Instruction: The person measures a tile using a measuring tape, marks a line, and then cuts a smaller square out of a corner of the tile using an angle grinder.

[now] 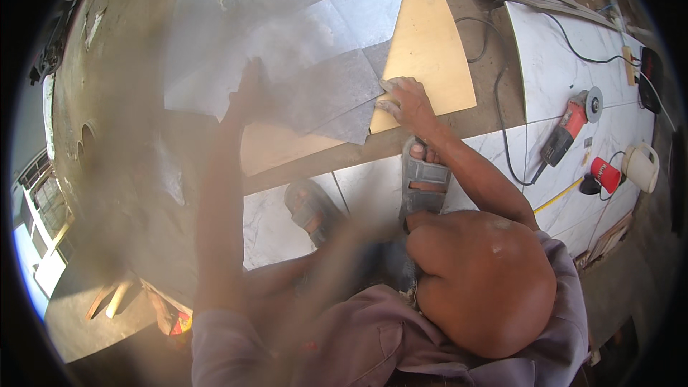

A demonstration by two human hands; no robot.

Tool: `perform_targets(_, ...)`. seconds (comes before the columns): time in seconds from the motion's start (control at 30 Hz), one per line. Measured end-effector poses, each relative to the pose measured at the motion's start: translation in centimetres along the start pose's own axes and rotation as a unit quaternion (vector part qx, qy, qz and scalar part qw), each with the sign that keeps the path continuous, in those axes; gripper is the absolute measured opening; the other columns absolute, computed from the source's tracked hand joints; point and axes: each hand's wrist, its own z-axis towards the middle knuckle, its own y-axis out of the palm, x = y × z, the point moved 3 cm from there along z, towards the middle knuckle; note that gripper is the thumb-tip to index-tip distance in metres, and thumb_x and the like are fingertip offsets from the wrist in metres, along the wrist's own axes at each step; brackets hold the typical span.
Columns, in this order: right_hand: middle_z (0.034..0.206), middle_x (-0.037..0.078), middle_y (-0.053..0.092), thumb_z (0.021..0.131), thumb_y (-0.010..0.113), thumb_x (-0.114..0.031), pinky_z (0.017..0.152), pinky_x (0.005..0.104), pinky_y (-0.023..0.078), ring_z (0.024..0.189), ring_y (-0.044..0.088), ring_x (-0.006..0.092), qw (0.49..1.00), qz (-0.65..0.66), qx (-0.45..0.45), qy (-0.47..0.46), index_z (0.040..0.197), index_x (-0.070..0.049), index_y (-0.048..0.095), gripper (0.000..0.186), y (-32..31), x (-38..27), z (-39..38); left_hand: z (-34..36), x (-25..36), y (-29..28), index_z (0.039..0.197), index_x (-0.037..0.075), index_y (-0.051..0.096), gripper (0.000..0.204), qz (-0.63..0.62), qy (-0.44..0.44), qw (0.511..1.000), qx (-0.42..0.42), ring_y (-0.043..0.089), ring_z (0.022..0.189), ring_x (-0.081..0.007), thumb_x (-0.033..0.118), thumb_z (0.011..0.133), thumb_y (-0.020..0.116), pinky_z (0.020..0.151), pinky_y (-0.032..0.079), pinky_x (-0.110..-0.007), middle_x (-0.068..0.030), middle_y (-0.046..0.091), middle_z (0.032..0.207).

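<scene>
A large grey sheet [337, 100] with glossy lighter areas lies on the ground over tan board [423, 36], which shows at its right and lower sides. My right hand [407, 104] rests at the boundary between the two, its fingers apart and bent a little on the surface. My left hand [249, 86] reaches onto the grey sheet farther left; a hazy smear over the view hides its fingers. My sandalled feet [424, 186] are below the sheets, on white marble-look tiles [365, 183].
An angle grinder [570, 125] with a trailing cable lies on the tiles at right, near a red container [604, 172], a cream jug [638, 168] and a yellow strip [557, 197]. Long strips [537, 0] lie at back right. Wooden pieces [115, 297] are at lower left.
</scene>
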Motion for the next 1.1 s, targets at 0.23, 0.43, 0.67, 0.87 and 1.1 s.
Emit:
perform_targets(0.23, 0.105, 0.01, 0.062, 0.088, 0.073, -0.024, 0.087, 0.0443, 0.042, 0.1, 0.057, 0.0312, 1.0, -0.01, -0.007, -0.011, 0.118, -0.007, 0.066, 0.035, 0.9, 1.2, 0.6, 0.0, -1.3, -0.1, 0.163, 0.006, 0.0, 0.149, -0.013, -0.028, 0.999, -0.025, 0.01, 0.157, -0.0307, 0.026, 0.052, 0.098, 0.123, 0.022, -0.049, -0.0172, 0.004, 0.171)
perform_targets(0.43, 0.102, 0.01, 0.063, 0.089, 0.072, -0.024, 0.086, 0.044, 0.04, 0.098, 0.057, 0.0303, 1.0, -0.007, 0.013, -0.026, 0.118, -0.007, 0.066, 0.034, 1.2, 1.0, 0.8, 0.0, -1.9, 0.0, 0.161, 0.002, 0.002, 0.146, -0.123, 0.047, 0.991, 0.011, 0.006, 0.157, -0.033, 0.018, 0.051, 0.097, 0.127, 0.017, -0.039, -0.0213, 0.004, 0.169)
perform_targets(0.67, 0.1, 0.012, 0.063, 0.094, 0.065, -0.025, 0.087, 0.0455, 0.039, 0.096, 0.056, 0.0322, 1.0, 0.001, -0.022, 0.006, 0.122, -0.006, 0.065, 0.034, 1.5, 1.2, 0.9, -0.1, -1.8, -0.2, 0.161, 0.002, 0.008, 0.143, -0.141, 0.051, 0.988, 0.027, 0.008, 0.157, -0.0334, 0.014, 0.049, 0.096, 0.127, 0.018, -0.039, -0.0218, 0.007, 0.169)
perform_targets(0.87, 0.098, 0.013, 0.065, 0.092, 0.067, -0.023, 0.085, 0.046, 0.04, 0.094, 0.058, 0.0324, 1.0, 0.006, -0.014, 0.0, 0.121, -0.005, 0.065, 0.034, 1.5, 0.8, 1.0, -0.4, -2.2, -0.1, 0.161, 0.003, 0.012, 0.142, -0.139, 0.065, 0.987, 0.041, 0.009, 0.157, -0.0337, 0.014, 0.048, 0.097, 0.127, 0.019, -0.039, -0.0223, 0.01, 0.168)
perform_targets(1.1, 0.099, 0.012, 0.065, 0.089, 0.071, -0.019, 0.086, 0.046, 0.04, 0.095, 0.059, 0.0321, 1.0, 0.0, 0.024, -0.008, 0.119, -0.003, 0.065, 0.035, 1.4, 0.8, 1.0, 0.4, -1.7, -0.2, 0.162, 0.011, 0.016, 0.133, -0.105, 0.078, 0.99, 0.051, 0.012, 0.157, -0.0306, 0.021, 0.056, 0.096, 0.122, 0.026, -0.05, -0.0156, 0.009, 0.17)
